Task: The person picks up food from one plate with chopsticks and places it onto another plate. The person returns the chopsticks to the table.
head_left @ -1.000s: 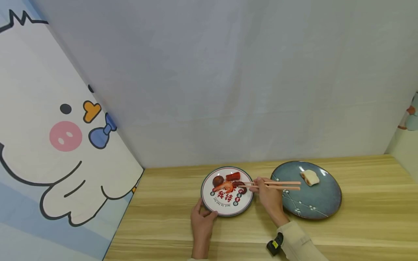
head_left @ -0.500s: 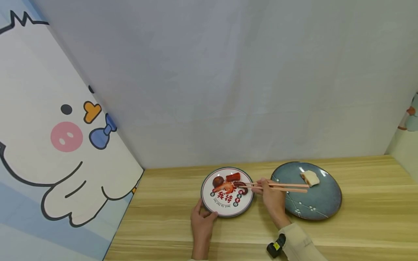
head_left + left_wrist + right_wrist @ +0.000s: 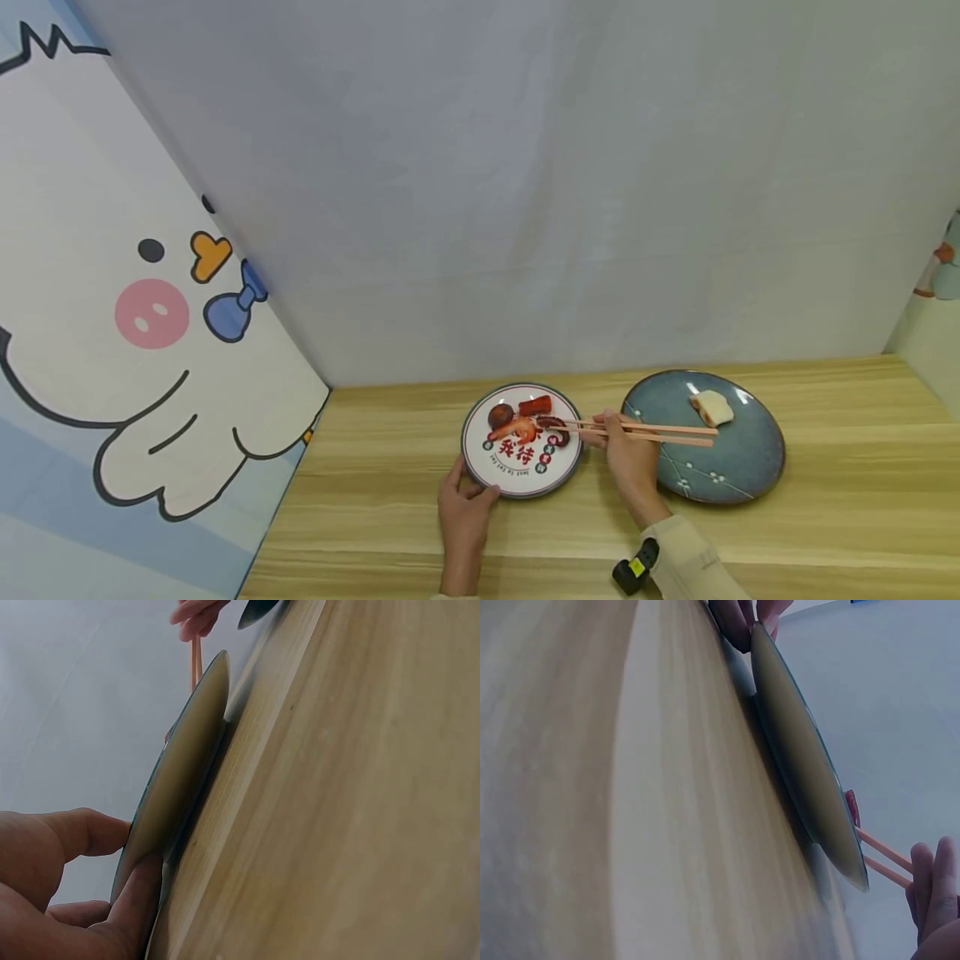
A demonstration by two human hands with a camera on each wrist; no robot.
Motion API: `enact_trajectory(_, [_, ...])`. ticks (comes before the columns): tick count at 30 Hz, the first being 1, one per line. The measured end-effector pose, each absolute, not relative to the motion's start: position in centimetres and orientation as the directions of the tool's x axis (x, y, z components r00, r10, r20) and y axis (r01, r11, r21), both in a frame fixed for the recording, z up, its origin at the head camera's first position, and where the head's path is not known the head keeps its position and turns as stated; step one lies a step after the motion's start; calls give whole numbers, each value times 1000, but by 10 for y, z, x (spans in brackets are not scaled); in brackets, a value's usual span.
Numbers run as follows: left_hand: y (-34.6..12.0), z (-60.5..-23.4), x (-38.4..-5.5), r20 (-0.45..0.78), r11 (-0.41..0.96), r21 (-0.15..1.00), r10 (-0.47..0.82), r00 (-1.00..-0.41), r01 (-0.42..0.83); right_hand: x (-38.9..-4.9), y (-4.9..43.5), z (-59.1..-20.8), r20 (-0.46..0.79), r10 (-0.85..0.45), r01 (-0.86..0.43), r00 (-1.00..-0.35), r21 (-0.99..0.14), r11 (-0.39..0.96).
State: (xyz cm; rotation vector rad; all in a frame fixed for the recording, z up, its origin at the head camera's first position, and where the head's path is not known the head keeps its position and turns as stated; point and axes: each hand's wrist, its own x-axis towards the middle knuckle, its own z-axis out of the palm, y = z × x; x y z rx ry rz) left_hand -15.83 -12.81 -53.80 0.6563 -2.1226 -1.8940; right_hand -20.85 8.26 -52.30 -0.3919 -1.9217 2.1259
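Observation:
My left hand [image 3: 463,508] pinches the near-left rim of a small white plate [image 3: 491,479] printed with red characters; the left wrist view shows thumb and fingers about the plate's edge [image 3: 180,750]. Pink-orange chopsticks [image 3: 667,428] are gripped in my right hand [image 3: 630,460], at the plate's right side. Their tips reach over the plate to a dark red curled piece like an octopus tentacle [image 3: 558,434]. Beside it lie a shrimp [image 3: 514,429], a round brown piece [image 3: 500,416] and a red chunk [image 3: 535,406]. In the right wrist view the chopsticks [image 3: 885,852] cross the plate's rim.
A larger blue-grey plate [image 3: 720,458] with a white blossom pattern stands to the right, partly behind my right hand. On it sits a white piece of food with browned edges [image 3: 714,408]. A pale curtain [image 3: 585,208] hangs behind the wooden table [image 3: 375,467].
My right hand has shifted slightly right, and the chopsticks' rear ends with it. The food pieces, both plates and my left hand stay where they were.

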Motion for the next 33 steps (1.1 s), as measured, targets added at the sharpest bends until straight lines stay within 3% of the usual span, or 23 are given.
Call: enact_trajectory(33, [-127,-539,-159,-120,84,980,-470,-874,-180,-204,86,-519,-71,419,-52,-905,-960,-274])
